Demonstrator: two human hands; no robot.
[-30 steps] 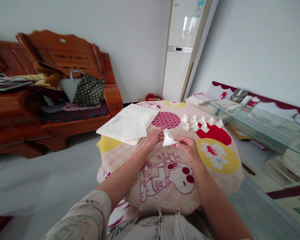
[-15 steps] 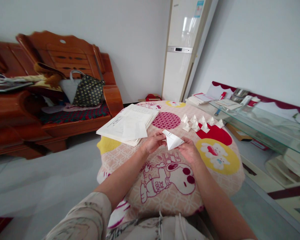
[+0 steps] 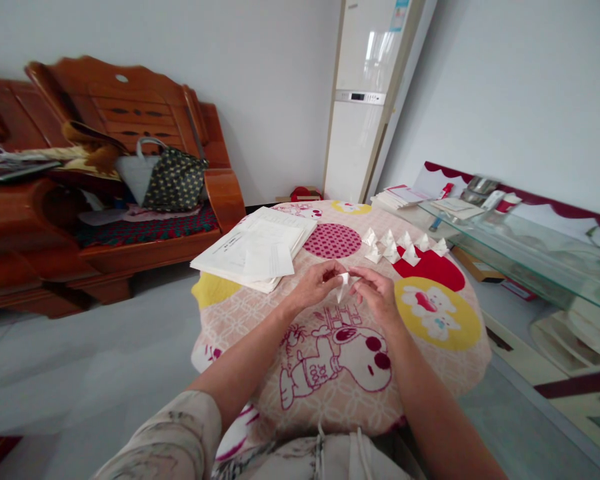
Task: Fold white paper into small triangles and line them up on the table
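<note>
Pale wall and tall white appliance (image 3: 355, 140) stand behind a round table, which wears a patterned cloth (image 3: 225, 313). Above its near half, between the two hands, is a small folded paper (image 3: 344, 287), one narrow point directed downward.

I judge the main risk is in the folds: if the fingertips press unevenly, a crease may slip or a thin corner may tear. If the left grip becomes loose, the piece may spring open, or fall on the cloth. Soft cloth gives, so pressing a fold there would perhaps make it less sharp.

The left hand (image 3: 320, 285) pinches the paper from its left side, thumb and fingers bent together. The right hand (image 3: 379, 293) comes from the other side with curled fingers at the paper's edge; whether they pinch or only touch it, I cannot tell. Both forearms reach forward and converge, between a stack of sheets (image 3: 225, 252) and small folded pieces (image 3: 391, 253) in two rows.
</note>
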